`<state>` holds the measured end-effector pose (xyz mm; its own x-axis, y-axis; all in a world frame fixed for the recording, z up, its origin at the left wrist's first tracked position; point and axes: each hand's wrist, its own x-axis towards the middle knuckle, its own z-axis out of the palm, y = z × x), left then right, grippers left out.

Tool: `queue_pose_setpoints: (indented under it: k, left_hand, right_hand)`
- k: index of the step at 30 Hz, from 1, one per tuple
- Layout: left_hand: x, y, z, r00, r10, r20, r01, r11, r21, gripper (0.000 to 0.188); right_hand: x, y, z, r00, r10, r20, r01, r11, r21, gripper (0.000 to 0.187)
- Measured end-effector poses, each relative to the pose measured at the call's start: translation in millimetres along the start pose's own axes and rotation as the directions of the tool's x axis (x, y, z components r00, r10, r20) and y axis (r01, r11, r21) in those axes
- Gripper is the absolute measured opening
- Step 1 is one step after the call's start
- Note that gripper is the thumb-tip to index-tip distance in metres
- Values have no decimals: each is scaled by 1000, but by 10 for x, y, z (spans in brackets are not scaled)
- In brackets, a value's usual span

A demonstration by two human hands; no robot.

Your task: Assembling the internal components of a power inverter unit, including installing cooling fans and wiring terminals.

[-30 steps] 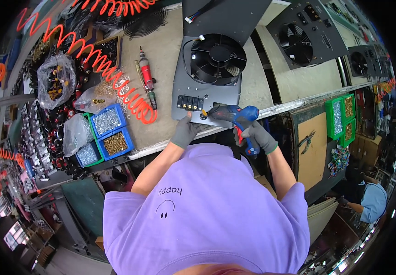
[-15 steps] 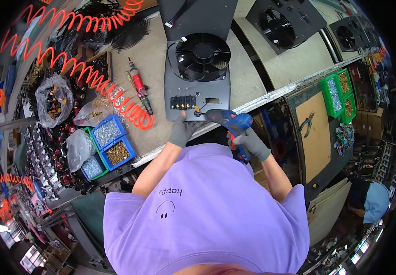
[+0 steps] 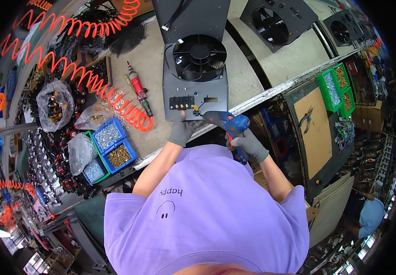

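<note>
Clamping fingers round the driver [image 3: 229, 122], the right hand [image 3: 252, 145] points it leftward at the panel [image 3: 175, 87]; the left hand [image 3: 180, 132] touches its near edge, finger closure unclear.

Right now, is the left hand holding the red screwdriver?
No, the red screwdriver lies on the workbench; the left hand touches the dark panel.

a fan [image 3: 200, 53] sits on the panel [image 3: 212, 87] on the workbench [image 3: 244, 64], right of the screwdriver [image 3: 136, 85] and screw bins [image 3: 132, 150].
</note>
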<state>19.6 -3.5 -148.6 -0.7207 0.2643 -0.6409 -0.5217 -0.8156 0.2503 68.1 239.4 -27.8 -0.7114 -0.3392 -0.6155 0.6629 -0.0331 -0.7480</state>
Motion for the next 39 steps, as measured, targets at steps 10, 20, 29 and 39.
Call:
queue_pose_setpoints:
  k: [10,20,29,39]
  left_hand:
    - [1,0,-4,999,-15,-51,15,1000,6,39]
    - [68,-14,-83,1000,-31,-3,31,998,-49,37]
    - [21,-10,-17,999,-6,-32,5,999,-35,36]
    - [0,12,26,999,-17,-32,17,1000,-4,37]
  right_hand:
    - [-38,8,81,997,-73,27,74,997,-13,26]
    - [18,16,113,997,-80,9,80,994,-79,23]
    - [-4,-10,140,997,-79,-16,77,993,-88,21]
    - [-7,51,65,997,-70,-16,69,995,-67,26]
